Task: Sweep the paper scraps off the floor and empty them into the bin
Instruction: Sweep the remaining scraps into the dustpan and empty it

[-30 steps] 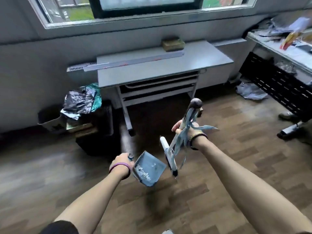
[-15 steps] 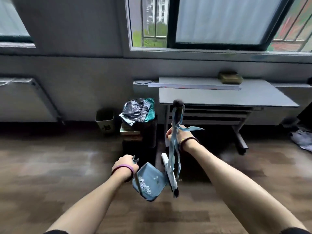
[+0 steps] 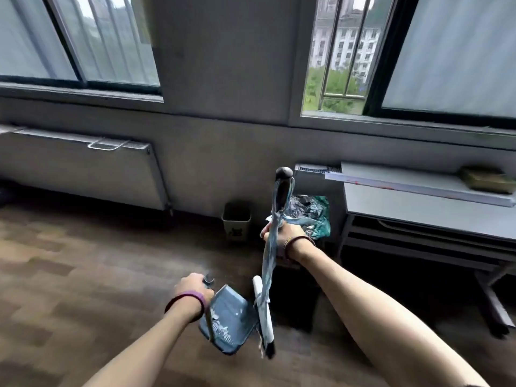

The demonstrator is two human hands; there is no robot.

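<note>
Radiator [image 3: 78, 166]: white panel, mounted on the grey wall at far left, under a window.
Floor [image 3: 83, 275]: brown wood boards, blurred.
Left hand [image 3: 191, 286]: fingers curled tight round the thin handle of the dustpan; a purple band circles the wrist.
Dustpan [image 3: 234, 311]: blue-grey, held clear of the floor and tilted, mouth up and to the right, hanging just below the left hand.
Paper scraps [image 3: 222, 329]: small white bits lying inside the dustpan, gathered along its lower left side.
Bin [image 3: 236, 220]: small, pale olive, open-topped – it stands on the floor against the wall, beyond the dustpan and well apart from it.
Broom [image 3: 269, 266]: nearly upright, black knob on top, shaft wrapped in pale blue strips; its white head with dark bristles hangs beside the dustpan's right edge.
Right hand [image 3: 290, 233]: closed in a fist round the broom's shaft, a dark band on the wrist.
Crumpled bags [image 3: 310, 216]: silver and teal heap behind the right hand, atop a dark stack.
Tabletop [image 3: 418, 210]: grey, at right – a long pale strip [image 3: 413, 188] and a greenish box [image 3: 487, 178] lie on it.
</note>
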